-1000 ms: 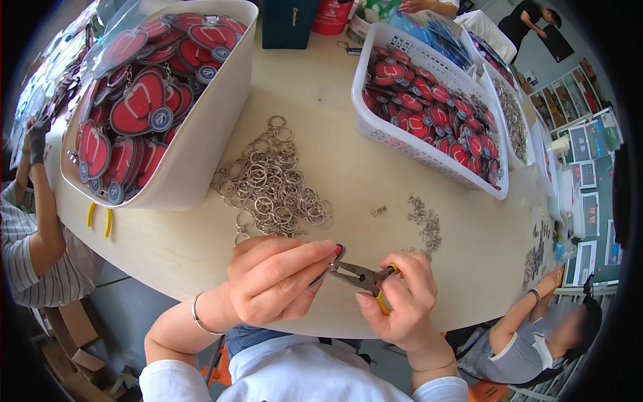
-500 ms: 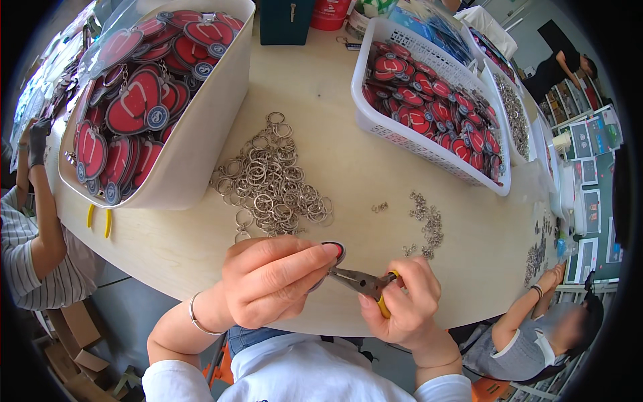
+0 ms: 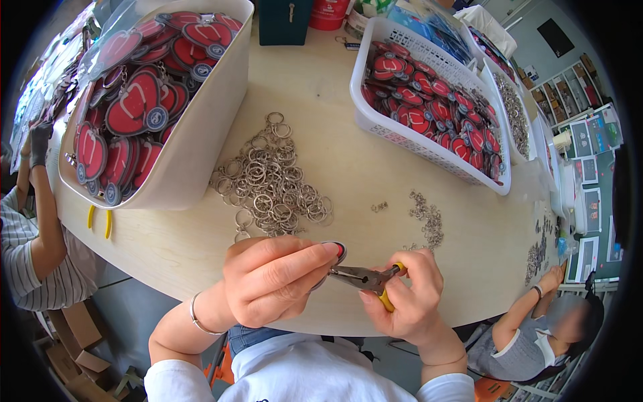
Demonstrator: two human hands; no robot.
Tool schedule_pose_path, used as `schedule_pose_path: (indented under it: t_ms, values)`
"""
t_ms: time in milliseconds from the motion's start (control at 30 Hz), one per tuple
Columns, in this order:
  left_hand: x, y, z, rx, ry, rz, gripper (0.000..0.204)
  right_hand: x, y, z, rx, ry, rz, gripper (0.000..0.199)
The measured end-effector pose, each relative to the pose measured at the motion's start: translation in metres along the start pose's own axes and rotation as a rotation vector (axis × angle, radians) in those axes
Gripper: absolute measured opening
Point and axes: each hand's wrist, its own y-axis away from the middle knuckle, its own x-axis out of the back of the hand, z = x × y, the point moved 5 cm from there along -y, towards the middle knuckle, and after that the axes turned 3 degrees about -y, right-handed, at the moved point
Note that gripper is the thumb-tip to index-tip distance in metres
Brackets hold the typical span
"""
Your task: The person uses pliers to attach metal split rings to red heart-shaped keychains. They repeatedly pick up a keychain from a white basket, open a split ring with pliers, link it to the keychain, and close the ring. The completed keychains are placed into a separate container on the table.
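1. Near the front edge of the table (image 3: pixel 375 167), a small red charm (image 3: pixel 339 251) is pinched in the fingers of the left hand (image 3: pixel 271 278). Only a bit of the charm can be seen past the fingertips.
2. The left hand is curled shut around the charm, with the thumb and first fingers pressed together.
3. Small pliers (image 3: pixel 365 277) with yellow handles are gripped in the right hand (image 3: pixel 405 295). The fingers are wrapped tight around the handles.
4. The tips of the pliers are pointed at the charm and are right beside the left fingertips. Whether the tips are touching the charm cannot be told.
5. The two hands are held close together, just above the table edge.
6. A heap of silver key rings (image 3: pixel 271 184) is spread on the table just behind the hands.
7. A small pile of tiny rings (image 3: pixel 429 218) is seen to the right of that heap.
8. A big white tub (image 3: pixel 194 141) full of red charms is placed at the left, and a white basket (image 3: pixel 402 134) of red charms is placed at the right.
9. Another pair of yellow-handled pliers (image 3: pixel 99 221) is seen at the left table edge.
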Motion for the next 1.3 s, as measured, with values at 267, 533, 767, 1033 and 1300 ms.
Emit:
schedule_pose_path:
  t_ms: [267, 533, 767, 1033, 1300]
  values:
    - [-0.001, 0.0, 0.0, -0.072, 0.001, 0.029, 0.018, 0.004, 0.002, 0.0, -0.011, -0.128, -0.078, 0.03]
    - [0.046, -0.057, -0.014, -0.081, -0.418, -0.065, 0.026, 0.006, 0.007, 0.024, -0.115, -0.298, 0.145, 0.031]
    - [0.114, -0.145, -0.098, 0.268, -1.115, -0.129, 0.021, 0.005, 0.021, 0.054, -0.185, -0.281, 0.295, 0.028]
    - [0.099, -0.132, -0.093, 0.299, -1.124, -0.231, 0.029, 0.016, 0.022, 0.074, -0.36, -0.473, 0.462, 0.024]
    - [-0.076, -0.059, -0.032, 0.149, -0.356, -0.766, 0.016, 0.015, 0.035, 0.107, -0.683, -0.863, 0.579, 0.03]
